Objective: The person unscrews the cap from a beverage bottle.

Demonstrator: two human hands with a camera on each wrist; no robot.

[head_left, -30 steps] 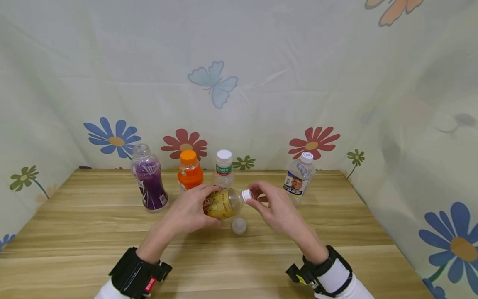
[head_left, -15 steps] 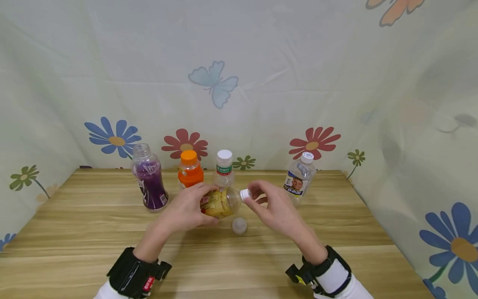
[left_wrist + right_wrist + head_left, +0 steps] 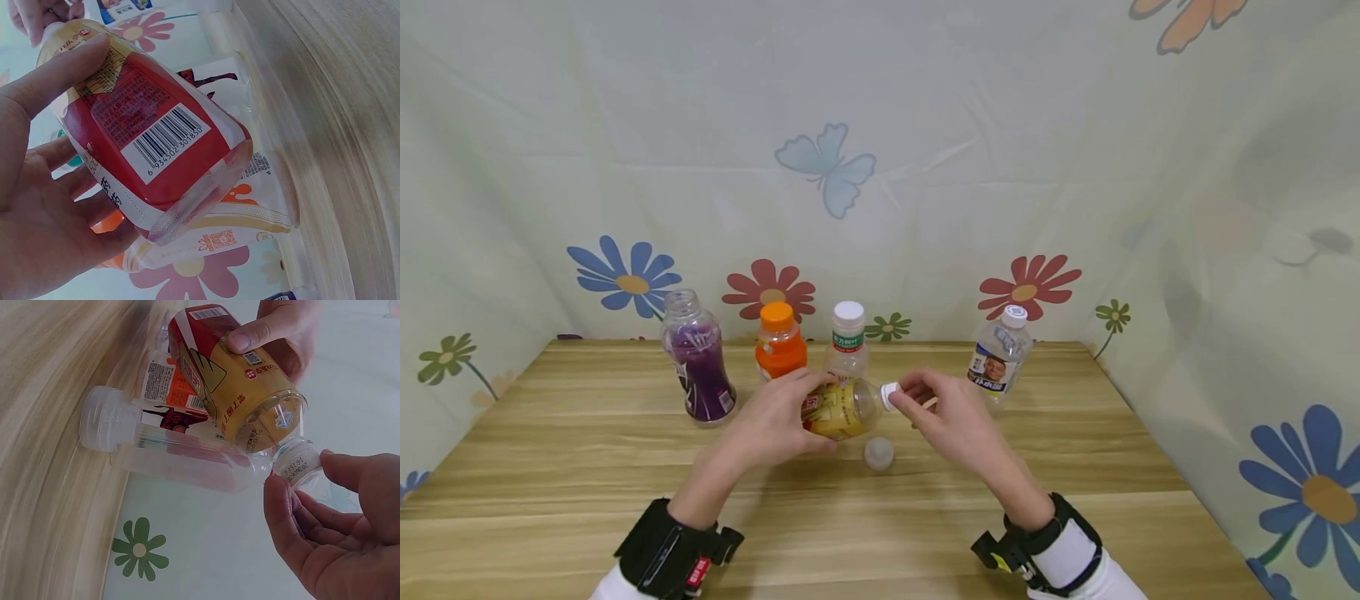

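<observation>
My left hand point(image 3: 769, 423) grips a plastic drink bottle point(image 3: 842, 410) round its yellow-and-red label, thumb on the near side. The bottle lies tipped in the air, its neck toward the right. In the left wrist view a barcode shows on the red part of the label point(image 3: 165, 140). On the bottle's mouth sits a white cap point(image 3: 297, 464) with printed characters; my right hand point(image 3: 953, 419) pinches it between thumb and forefinger, the other fingers bent beneath. Below the bottle's neck, a translucent cap point(image 3: 878, 453) shows at the wooden table.
Behind the hands stand a purple-filled bottle without a cap point(image 3: 703, 362), an orange-capped bottle point(image 3: 781, 350) and a white-capped bottle with a green-and-red label point(image 3: 848, 343). Another white-capped bottle point(image 3: 1000, 354) stands at the right. A flowered curtain point(image 3: 925, 208) hangs behind the wooden table point(image 3: 587, 467).
The bottle and my left hand have shifted slightly left. My right thumb and forefinger have changed their place on the white cap, with the thumb now lying further over it.
</observation>
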